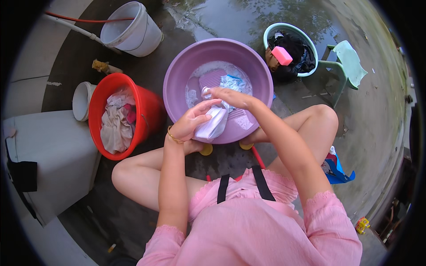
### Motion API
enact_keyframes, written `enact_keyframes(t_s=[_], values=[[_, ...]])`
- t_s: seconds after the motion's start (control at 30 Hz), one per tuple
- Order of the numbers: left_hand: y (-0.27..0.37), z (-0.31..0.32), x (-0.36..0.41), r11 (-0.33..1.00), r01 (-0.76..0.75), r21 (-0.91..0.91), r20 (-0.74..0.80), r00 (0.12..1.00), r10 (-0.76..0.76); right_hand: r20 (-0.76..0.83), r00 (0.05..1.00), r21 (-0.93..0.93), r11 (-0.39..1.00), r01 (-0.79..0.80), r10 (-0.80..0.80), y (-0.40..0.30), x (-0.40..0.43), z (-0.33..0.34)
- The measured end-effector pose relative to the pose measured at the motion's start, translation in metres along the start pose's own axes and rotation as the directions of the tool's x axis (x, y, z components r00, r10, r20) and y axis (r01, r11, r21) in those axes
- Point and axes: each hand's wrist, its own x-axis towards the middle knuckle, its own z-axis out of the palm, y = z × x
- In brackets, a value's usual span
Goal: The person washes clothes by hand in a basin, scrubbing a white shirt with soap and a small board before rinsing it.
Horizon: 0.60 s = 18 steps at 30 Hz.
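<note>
A purple plastic basin (176,71) stands between my feet, holding sudsy water and a ridged washboard surface (213,79). My left hand (194,121), with a gold bracelet at the wrist, grips a wet white cloth (213,124) over the near side of the basin. Palm down, my right hand (231,97) crosses above it, its fingers around a small white thing (206,93) too covered to identify. Beyond the right hand, a light blue patterned cloth (234,83) lies in the suds. Foam (244,123) also clings to the near inner wall.
At left stand a red bucket (146,109) of clothes, a small white bucket (81,101) and a larger white bucket (146,36). A pale green basin (314,50) holds dark clothes and a pink block (282,55), beside a green plastic stool (339,71). A blue packet (337,169) lies right.
</note>
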Motion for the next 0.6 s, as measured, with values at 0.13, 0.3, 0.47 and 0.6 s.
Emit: enact_keyframes(t_s=[0.13, 0.3, 0.47, 0.6], values=[[0.007, -0.008, -0.005, 0.987, 0.094, 0.129, -0.016, 0.996, -0.093, 0.012, 0.943, -0.141, 0.934, -0.329, 0.334, 0.031, -0.002, -0.014], [-0.022, -0.034, -0.004, 0.525, 0.444, 0.726, -0.29, 0.89, -0.353, -0.05, 0.926, 0.226, 0.907, -0.354, 0.374, 0.017, -0.024, -0.049], [-0.028, -0.051, -0.012, 0.926, 0.223, 0.304, -0.195, 0.966, -0.169, 0.079, 0.96, 0.681, 0.689, -0.248, 0.268, 0.033, -0.047, -0.077], [-0.043, -0.048, -0.007, 0.989, -0.13, -0.073, -0.23, 0.967, 0.11, 0.033, 0.975, 0.79, 0.593, -0.159, 0.219, 0.03, -0.054, -0.079]])
